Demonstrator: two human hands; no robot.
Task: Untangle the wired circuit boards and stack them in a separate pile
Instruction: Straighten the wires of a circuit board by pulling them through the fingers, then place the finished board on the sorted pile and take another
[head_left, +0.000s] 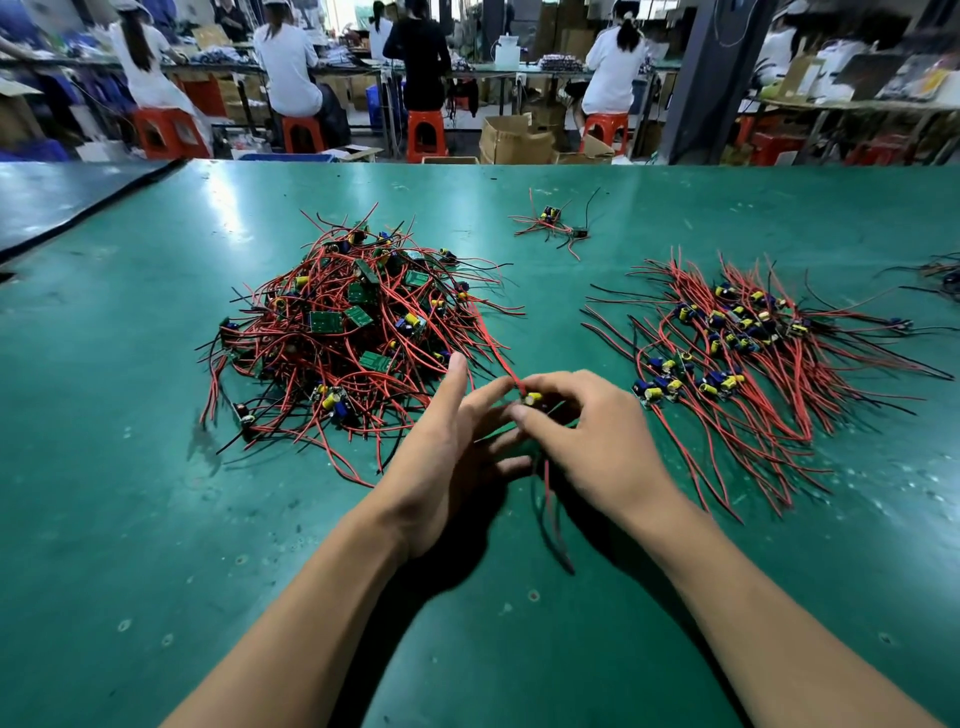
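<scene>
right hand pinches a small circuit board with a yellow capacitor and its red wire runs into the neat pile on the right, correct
No. The right hand does pinch the small circuit board with a yellow capacitor, but its red wire runs into the tangled heap of red-wired boards on the left, not the neat pile on the right. The head view shows it.

Both bare arms are stretched forward, and the hands are brought close together. The left hand (447, 457) is held open, thumb up, fingers straight and spread. The right hand (587, 441) is curled, and a small circuit board (532, 399) is pinched in its fingertips.
</scene>
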